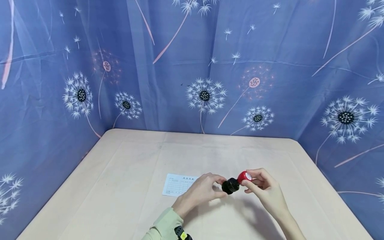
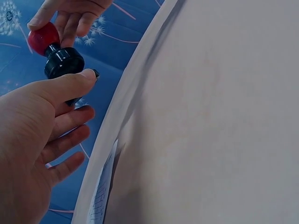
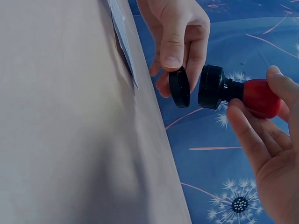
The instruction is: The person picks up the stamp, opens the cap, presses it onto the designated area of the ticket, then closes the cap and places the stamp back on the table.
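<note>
My right hand (image 1: 265, 190) grips the red knob handle of a stamp (image 1: 243, 176) between thumb and fingers, tilted over the table. The stamp's body is round and black, with its flat end turned toward my left hand (image 1: 204, 188). Thumb and fingers of that left hand pinch a round black cap (image 3: 179, 87). In the right wrist view a narrow gap separates the cap from the stamp's end, the two facing each other. The left wrist view shows the black stamp body (image 2: 64, 62) beyond the left thumb, where the cap is mostly hidden.
A printed paper form (image 1: 178, 185) lies on the pale tabletop (image 1: 120, 173), partly behind the left hand. Blue curtains (image 1: 180, 83) with dandelion prints surround the table at the back and sides. A black strap with a yellow patch (image 1: 183, 235) circles the left wrist.
</note>
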A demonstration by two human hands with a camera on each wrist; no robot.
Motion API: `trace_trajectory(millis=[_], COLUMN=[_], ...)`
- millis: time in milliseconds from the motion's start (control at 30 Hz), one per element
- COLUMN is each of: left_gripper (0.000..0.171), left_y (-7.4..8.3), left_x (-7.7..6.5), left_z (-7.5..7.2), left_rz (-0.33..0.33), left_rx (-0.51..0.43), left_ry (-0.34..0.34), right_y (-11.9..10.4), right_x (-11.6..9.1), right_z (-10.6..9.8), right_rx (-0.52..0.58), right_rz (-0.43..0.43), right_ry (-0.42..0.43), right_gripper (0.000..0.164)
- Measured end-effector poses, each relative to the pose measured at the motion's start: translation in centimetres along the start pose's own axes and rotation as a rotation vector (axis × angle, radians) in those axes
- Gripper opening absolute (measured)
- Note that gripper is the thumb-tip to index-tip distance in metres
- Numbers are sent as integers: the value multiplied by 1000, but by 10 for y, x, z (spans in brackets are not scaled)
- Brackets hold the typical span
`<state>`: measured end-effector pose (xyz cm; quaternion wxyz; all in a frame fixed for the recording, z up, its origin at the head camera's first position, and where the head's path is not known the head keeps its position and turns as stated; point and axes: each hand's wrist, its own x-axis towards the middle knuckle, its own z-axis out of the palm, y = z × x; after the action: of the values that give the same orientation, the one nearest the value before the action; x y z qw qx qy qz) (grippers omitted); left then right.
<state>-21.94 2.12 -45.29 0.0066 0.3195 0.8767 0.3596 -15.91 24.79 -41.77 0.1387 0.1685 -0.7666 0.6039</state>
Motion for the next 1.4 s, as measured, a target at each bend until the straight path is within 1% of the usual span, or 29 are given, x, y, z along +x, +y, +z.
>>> trace_trajectory(millis=[167,300,533,600,800,933,1067,1300,1400], left_gripper=[41,42,43,44,44,44,44,43,43], left_y=[2,2,2,3,4,4,4,3,3], left_x=[-1,-2,-2,-2,-2,-3,-3,-3,-3], left_z=[-2,-2,-2,-2,-3,-3,-3,-3,-2], left_rz=[-16,-24,-31,-29,-18,-24,-35,-39,-44], left_rx=[-18,-29,-14,-10,-4,-6,-21,-48,-64], left_ry=[3,1,-3,0,8,9,4,5,10], right_y=[1,4,6,6,6,5,4,5,5], right_x=[0,0,-2,-2,-3,-3,-3,-3,-3], right_z=[1,2,3,4,6,6,7,7,7], right_rx=[13,5,-30,-25,13,27,18,46,44], right_rz=[-10,2,23,31,-10,-7,5,-14,-9], right_ry=[-5,-16,-24,-20,-22,-14,-16,-13,-11], right_gripper=[30,30,30,30,29,30,30,31,30])
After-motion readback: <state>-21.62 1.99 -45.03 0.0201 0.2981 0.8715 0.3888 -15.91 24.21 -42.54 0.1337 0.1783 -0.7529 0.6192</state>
